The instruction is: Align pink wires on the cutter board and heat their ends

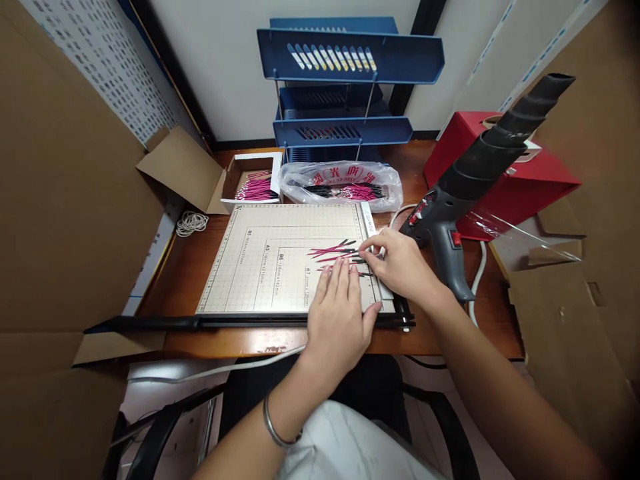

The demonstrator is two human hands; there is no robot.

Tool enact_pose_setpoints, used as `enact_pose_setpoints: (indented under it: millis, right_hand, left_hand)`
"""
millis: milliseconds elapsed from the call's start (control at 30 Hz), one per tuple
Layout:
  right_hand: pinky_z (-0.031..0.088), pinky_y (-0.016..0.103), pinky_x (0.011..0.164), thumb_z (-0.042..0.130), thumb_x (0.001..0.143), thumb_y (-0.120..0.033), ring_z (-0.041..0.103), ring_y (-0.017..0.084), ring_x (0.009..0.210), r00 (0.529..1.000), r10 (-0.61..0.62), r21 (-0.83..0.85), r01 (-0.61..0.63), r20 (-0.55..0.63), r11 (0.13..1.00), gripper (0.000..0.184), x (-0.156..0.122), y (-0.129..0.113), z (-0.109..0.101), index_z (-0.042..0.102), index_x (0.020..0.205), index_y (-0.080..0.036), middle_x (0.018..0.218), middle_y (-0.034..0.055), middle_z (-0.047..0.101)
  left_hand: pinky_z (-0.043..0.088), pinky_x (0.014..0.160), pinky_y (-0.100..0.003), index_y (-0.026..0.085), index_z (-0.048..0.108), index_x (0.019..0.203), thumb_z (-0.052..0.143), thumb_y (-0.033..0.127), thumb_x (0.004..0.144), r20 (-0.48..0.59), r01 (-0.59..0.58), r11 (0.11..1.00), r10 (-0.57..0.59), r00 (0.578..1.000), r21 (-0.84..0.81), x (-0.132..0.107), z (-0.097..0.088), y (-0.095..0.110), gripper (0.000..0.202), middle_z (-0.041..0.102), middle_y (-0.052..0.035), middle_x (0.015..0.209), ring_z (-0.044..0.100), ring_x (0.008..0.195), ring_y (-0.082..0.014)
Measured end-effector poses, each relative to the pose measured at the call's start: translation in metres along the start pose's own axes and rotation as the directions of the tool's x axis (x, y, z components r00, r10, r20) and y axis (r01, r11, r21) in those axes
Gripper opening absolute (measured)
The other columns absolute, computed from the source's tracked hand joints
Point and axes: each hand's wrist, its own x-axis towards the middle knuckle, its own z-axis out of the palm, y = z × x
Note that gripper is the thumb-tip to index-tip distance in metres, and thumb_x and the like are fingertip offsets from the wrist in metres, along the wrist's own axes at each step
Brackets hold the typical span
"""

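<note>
Several thin pink-and-black pieces [325, 252], like short wires with black ends, lie loosely side by side on the gridded board of a paper cutter [240, 267]. My left hand [337, 313] rests palm down over the near pieces, its fingers stretched out and lying flat. From the right, my right hand [395, 260] pinches thumb and forefinger together at the black end of one piece. The pinched tip is partly hidden by the fingers. Along the board's near edge runs the cutter's black blade arm [250, 321].
Behind the cutter stand a small white box [253, 157] of similar pieces and a clear plastic bag [295, 183] holding more. A heat gun [450, 207] stands at right before a red box [540, 160]. Blue tiered trays [350, 67] rise behind. Cardboard [60, 167] walls the left side.
</note>
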Motion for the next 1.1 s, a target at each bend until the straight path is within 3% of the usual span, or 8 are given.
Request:
enact_pose_setpoints:
  millis: [133,233,467,667,867,1100]
  right_hand:
    - [0.043,0.036,0.082,0.065,0.092,-0.022,0.061,0.024,0.088,1.000,-0.007,-0.062,0.008,0.025,0.998,0.015,0.002,0.000,0.000,0.079,0.098,-0.023,0.086,0.0057,0.063]
    - [0.043,0.037,0.082,0.065,0.092,-0.023,0.061,0.025,0.090,0.997,0.021,-0.089,-0.014,0.076,0.996,0.015,0.004,0.000,0.000,0.079,0.092,-0.023,0.087,0.0064,0.064]
    - [0.044,0.032,0.077,0.064,0.091,-0.020,0.062,0.021,0.083,0.994,0.019,-0.010,-0.018,0.108,1.000,0.014,0.003,0.000,-0.004,0.078,0.089,-0.022,0.086,0.0052,0.066]
    - [0.044,0.031,0.077,0.068,0.090,-0.022,0.062,0.019,0.080,0.997,0.023,0.024,-0.025,0.077,0.999,0.009,0.005,0.000,-0.001,0.076,0.092,-0.020,0.085,0.0043,0.067]
    - [0.043,0.032,0.077,0.066,0.090,-0.020,0.062,0.020,0.080,0.998,0.044,-0.009,-0.044,0.053,0.999,0.011,0.008,-0.001,0.002,0.077,0.087,-0.021,0.085,0.0047,0.069]
    - [0.043,0.035,0.078,0.065,0.089,-0.020,0.062,0.023,0.082,0.995,0.103,-0.065,-0.103,-0.006,0.992,0.014,0.017,0.000,-0.001,0.079,0.088,-0.021,0.086,0.0071,0.069]
  left_hand:
    - [0.025,0.129,-0.050,0.003,0.039,0.156,0.032,0.047,0.108,-0.011,-0.012,1.000,0.012,1.000,-0.014,0.000,-0.002,-0.001,0.065,0.036,-0.0155,0.164,0.032,0.155,-0.0286]
    - [0.020,0.130,-0.051,0.007,0.041,0.155,0.031,0.047,0.108,-0.005,-0.028,1.000,0.028,1.000,-0.013,0.005,-0.011,-0.017,0.063,0.036,-0.0111,0.165,0.032,0.155,-0.0272]
    - [0.015,0.130,-0.055,0.009,0.049,0.151,0.029,0.048,0.109,0.035,0.015,1.000,-0.016,0.999,0.025,0.032,-0.027,-0.046,0.061,0.049,-0.0102,0.158,0.037,0.152,-0.0301]
    - [0.013,0.130,-0.055,0.012,0.052,0.150,0.030,0.051,0.108,0.075,-0.075,0.997,0.073,0.994,0.012,0.036,-0.018,-0.038,0.061,0.051,-0.0085,0.157,0.039,0.151,-0.0302]
    - [0.012,0.131,-0.054,0.009,0.045,0.153,0.030,0.052,0.108,0.059,-0.049,0.999,0.049,0.997,0.011,0.033,-0.019,-0.037,0.064,0.045,-0.0092,0.161,0.034,0.154,-0.0287]
    - [0.010,0.131,-0.054,0.008,0.051,0.149,0.028,0.051,0.109,0.092,-0.071,0.997,0.070,0.993,0.007,0.041,-0.018,-0.037,0.063,0.052,-0.0112,0.156,0.038,0.152,-0.0291]
